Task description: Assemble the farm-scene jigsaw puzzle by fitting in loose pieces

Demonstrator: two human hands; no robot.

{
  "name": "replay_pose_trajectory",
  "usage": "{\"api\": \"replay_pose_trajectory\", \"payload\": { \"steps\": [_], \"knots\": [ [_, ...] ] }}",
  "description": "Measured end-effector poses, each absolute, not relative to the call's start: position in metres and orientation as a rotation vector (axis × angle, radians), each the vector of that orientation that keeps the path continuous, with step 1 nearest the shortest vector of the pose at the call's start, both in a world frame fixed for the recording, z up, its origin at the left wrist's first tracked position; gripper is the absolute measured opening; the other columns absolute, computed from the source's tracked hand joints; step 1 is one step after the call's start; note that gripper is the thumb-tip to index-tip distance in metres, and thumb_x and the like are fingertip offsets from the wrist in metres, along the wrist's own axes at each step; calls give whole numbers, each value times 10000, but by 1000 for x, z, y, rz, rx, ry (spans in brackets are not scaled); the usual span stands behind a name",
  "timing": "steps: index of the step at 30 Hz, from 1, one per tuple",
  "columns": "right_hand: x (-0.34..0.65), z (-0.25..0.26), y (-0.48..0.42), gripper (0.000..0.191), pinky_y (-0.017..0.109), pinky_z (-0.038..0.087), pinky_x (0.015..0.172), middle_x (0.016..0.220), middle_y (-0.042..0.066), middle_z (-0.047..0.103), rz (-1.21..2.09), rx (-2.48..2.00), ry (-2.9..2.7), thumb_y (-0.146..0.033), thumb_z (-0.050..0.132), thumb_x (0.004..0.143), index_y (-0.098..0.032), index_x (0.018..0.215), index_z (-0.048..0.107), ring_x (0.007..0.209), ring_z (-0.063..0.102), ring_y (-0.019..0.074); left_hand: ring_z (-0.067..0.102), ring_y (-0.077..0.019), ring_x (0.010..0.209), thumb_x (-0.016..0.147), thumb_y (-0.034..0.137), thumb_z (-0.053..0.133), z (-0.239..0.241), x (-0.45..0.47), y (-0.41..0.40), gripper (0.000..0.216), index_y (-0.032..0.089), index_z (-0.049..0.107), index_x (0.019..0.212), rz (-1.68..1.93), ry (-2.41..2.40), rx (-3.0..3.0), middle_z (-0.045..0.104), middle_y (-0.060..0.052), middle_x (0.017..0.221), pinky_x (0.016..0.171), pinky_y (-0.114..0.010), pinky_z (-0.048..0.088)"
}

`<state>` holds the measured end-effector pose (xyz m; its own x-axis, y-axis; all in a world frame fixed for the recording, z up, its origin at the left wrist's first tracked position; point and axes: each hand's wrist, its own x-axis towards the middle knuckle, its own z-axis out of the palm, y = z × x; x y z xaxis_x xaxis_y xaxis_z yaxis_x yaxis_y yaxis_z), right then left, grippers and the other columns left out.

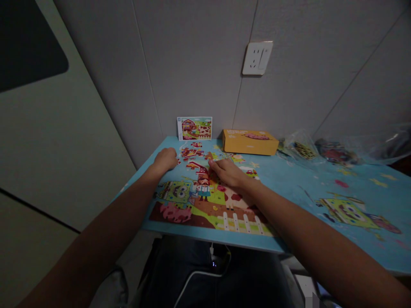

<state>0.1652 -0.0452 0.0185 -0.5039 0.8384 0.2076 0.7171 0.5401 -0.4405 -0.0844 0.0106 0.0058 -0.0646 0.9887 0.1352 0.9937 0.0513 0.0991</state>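
- Your right hand lies flat, fingers together, on the puzzle — press the piece squarely
- Left hand, curled closed beside the loose pieces: brace the surface

A light-blue table printed with yellow cartoon figures is seen; an orange-yellow box; a green-brown-red puzzle.

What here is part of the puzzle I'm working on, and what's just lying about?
In use:
- farm puzzle, part-built, right hand resting on it
- loose pieces, beside left hand
- reference picture, propped against the wall

Lying about:
- yellow box
- plastic bags
- wall socket
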Motion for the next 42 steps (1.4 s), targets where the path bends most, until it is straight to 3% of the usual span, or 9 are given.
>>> {"api": "replay_pose_trajectory", "payload": {
  "steps": [5,9,14,17,21,25,29,42],
  "knots": [
    [165,19,-45,624,262,282,596,561,27,521,429,-1276,-2387,-497,224,968,-148,612,598,534,422,118,618,-318,970,784,560,507,7,-77,7,497,149,674,1009,-223,-2264,-2129,665,-197,1060,798,-355,467],
    [165,17,-44,602,261,273,583,541,20,501,412,-1260,-2390,-477,241,971,-150,593,576,519,403,113,544,-363,1074,791,648,438,7,-70,4,664,108,626,1127,-280,-2205,-2155,614,-224,1125,906,-429,408],
    [166,16,-43,541,258,265,566,535,13,503,404,-1221,-2419,-432,287,967,-156,598,570,506,402,109,404,-406,1215,738,785,349,4,-65,5,848,249,395,1394,-458,-2177,-2139,473,-189,1320,963,-515,340],
    [166,15,-43,494,254,259,560,532,3,502,417,-1181,-2431,-404,318,961,-159,612,567,499,397,103,343,-432,1265,749,791,305,1,-65,7,812,328,344,1415,-272,-2158,-2309,392,-156,1417,977,-591,284],
    [166,15,-43,435,254,257,563,548,4,530,455,-1168,-2436,-379,364,948,-156,644,582,513,412,103,281,-417,1317,841,692,247,-1,-66,9,689,341,295,1433,-134,-2047,-2477,279,-125,1504,976,-663,224],
    [167,15,-43,395,256,254,568,551,3,533,454,-1158,-2452,-358,404,932,-153,652,592,518,408,102,306,-401,1309,852,683,232,-2,-63,7,678,321,334,1417,-186,-2016,-2465,319,-138,1484,975,-667,224],
    [166,16,-43,378,255,246,563,548,-4,515,417,-1123,-2475,-353,429,922,-154,645,592,516,388,97,252,-414,1337,817,722,286,0,-58,3,685,375,338,1406,-211,-1952,-2482,286,-111,1505,977,-708,147],
    [167,15,-43,298,266,211,544,549,-6,510,368,-1114,-2495,-322,486,877,-160,651,593,510,366,97,401,-363,1242,830,631,400,4,-57,1,566,368,471,1326,-294,-1833,-2583,425,-81,1413,978,-569,298]
  ]
}}
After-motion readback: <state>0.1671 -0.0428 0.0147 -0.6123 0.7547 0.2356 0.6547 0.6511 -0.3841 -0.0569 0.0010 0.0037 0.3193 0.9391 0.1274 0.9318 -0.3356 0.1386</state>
